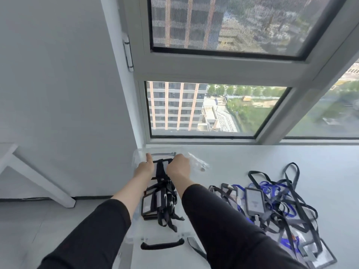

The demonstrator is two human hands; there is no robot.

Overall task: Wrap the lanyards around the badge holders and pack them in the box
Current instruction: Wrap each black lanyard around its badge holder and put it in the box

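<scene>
We hold a wrapped badge holder (160,165) over the far end of the clear box (134,232). Our left hand (145,167) grips its left edge, thumb raised; our right hand (178,166) curls over its right edge. At the near end of the box lies a stack of wrapped badges (158,203), and right of the box sprawls the loose pile of lanyards (275,202). We judge this is the placing step: lower it flat beside the stack, pinch the strap turns so they cannot unwind, and release only once it rests.
</scene>
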